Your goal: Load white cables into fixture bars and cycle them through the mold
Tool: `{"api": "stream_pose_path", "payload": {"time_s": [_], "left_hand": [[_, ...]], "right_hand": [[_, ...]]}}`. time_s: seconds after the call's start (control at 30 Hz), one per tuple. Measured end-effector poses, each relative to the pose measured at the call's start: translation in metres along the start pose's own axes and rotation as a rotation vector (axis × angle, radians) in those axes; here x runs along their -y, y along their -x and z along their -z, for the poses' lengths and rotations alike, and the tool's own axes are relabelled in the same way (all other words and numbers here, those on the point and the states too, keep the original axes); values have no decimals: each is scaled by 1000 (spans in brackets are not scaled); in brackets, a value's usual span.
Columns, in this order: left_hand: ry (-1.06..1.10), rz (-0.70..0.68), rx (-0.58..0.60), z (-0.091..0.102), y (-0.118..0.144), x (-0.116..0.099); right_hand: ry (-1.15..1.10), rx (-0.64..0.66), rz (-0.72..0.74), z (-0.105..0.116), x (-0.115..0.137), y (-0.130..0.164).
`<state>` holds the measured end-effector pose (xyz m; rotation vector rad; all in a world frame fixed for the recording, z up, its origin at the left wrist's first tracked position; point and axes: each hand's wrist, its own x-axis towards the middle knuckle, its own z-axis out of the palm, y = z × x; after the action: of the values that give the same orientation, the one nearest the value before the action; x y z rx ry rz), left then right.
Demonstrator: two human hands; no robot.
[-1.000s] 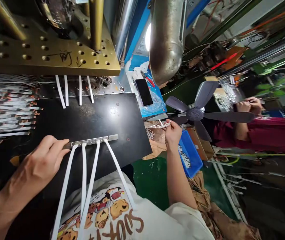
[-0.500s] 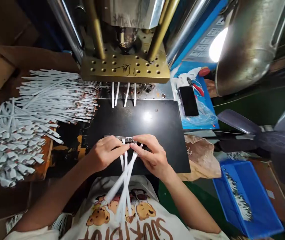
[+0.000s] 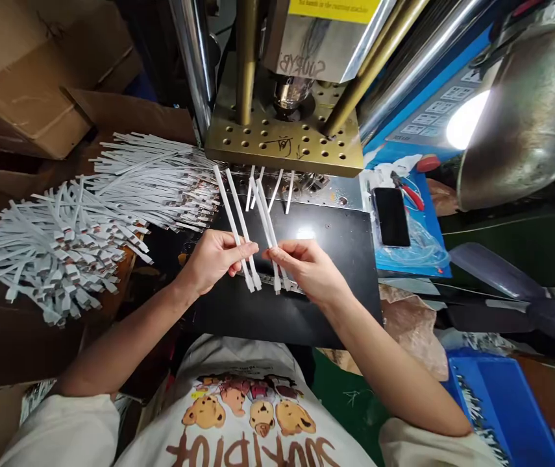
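Pinched between the thumb and fingers of my left hand (image 3: 211, 263) are two short white flat cables (image 3: 229, 206), their wider plug-like ends pointing down toward me. My right hand (image 3: 313, 269) is closed on a similar pair of white cables (image 3: 263, 217), held side by side at a slant. Below both hands a narrow metal bar (image 3: 268, 279) lies on the black work plate (image 3: 238, 318), partly hidden by fingers and cables. Beyond them, several white cables (image 3: 290, 193) stick out from under the brass-coloured press block (image 3: 284, 159).
On the left lies a large heap of white cables (image 3: 77, 240), with cardboard boxes (image 3: 28, 110) behind. To the right are a phone (image 3: 391, 217), red-handled pliers (image 3: 413, 196), a metal duct (image 3: 515, 110), a fan (image 3: 496, 272) and a blue bin (image 3: 525, 402).
Both hands have come off the metal bar, which stays on the plate. The cables that hung toward me are now held in two pairs, pointing away toward the press. The view has shifted left.
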<state>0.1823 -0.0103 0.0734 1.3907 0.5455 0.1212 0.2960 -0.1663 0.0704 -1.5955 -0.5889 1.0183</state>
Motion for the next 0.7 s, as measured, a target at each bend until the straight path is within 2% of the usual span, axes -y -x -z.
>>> {"api": "stream_pose_path", "payload": {"time_s": [0.13,0.23,0.37,0.43,0.53,0.57,0.6,0.7], "left_hand": [[39,-6,-36,9,4,2],[42,-4,-85,21,7,7],[49,-31,-126,39,15,14],[17,-63,-157,50,23,14],[-61,-78,-307,76,43,4],[-82,-78,-392,88,51,-3],[-104,-86,-491,103,59,-10],[-212,-155,-795,155,79,-31]], "right_hand": [[50,135,10,-14,4,-16],[148,177,76,-23,10,-26],[541,247,224,-45,30,-38],[728,349,324,-57,43,-45],[770,588,487,-66,59,-62],[773,597,521,-65,62,-71],[803,546,538,-64,64,-81],[1030,225,530,-64,63,-113]]}}
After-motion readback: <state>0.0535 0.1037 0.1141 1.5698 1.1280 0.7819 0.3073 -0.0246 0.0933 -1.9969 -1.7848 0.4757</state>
